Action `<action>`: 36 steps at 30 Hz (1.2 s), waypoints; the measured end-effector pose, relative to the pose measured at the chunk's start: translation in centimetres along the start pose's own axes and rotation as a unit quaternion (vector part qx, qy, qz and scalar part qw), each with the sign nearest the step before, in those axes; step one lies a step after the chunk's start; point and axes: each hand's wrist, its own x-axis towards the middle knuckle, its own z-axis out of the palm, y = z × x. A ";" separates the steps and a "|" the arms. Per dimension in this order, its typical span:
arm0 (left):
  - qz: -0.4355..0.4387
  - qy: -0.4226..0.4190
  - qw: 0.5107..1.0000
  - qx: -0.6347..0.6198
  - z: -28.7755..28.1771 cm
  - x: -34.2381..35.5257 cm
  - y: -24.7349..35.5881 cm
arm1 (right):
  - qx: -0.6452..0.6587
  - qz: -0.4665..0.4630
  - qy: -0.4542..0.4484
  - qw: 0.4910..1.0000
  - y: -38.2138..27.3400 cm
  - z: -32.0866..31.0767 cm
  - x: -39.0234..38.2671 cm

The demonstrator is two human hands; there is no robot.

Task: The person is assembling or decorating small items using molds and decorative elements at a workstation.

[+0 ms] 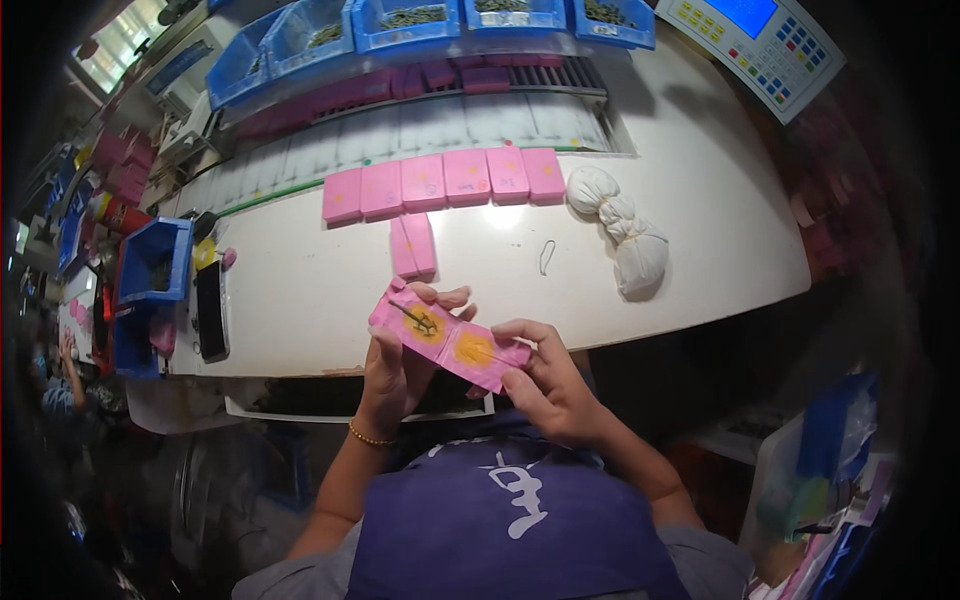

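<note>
Both my hands hold an opened pink rubber mould [455, 352] above the table's front edge. Its two halves lie spread side by side, each with a yellow patch. On the left half a dark branching piece [420, 318] rests in the yellow area. My left hand [400, 365] grips the left half from behind, thumb at its near edge and some fingers beyond the far edge. My right hand [545, 385] pinches the right end between thumb and fingers. Just beyond, a closed pink mould [412, 245] stands on the white table [290, 290].
A row of pink moulds [424, 182] runs across the table. To the right lie a tied white cloth bag [618, 230] and a thin loop [546, 257]. A black phone-like slab [211, 310] sits at left. Blue bins [405, 22] line the back; a keypad panel [760, 45] stands back right.
</note>
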 end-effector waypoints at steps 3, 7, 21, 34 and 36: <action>-0.024 -0.049 0.981 -0.185 0.7 0.7 0.6 | -0.013 -0.021 -0.019 1.000 0.9 0.7 -0.7; -0.054 0.001 0.956 -0.290 2.7 1.0 0.7 | -0.079 -0.023 -0.018 0.996 3.3 1.2 -1.5; -0.106 0.177 0.977 0.055 4.5 0.6 1.1 | -0.660 -0.240 -0.024 0.712 -4.7 -1.4 5.6; -0.254 0.153 0.954 0.043 3.2 1.3 1.1 | -0.354 -0.072 -0.021 0.932 -4.7 -3.8 5.9; -0.275 0.153 0.949 0.037 3.3 0.9 1.0 | -0.332 -0.026 0.037 0.942 -4.3 -5.1 6.2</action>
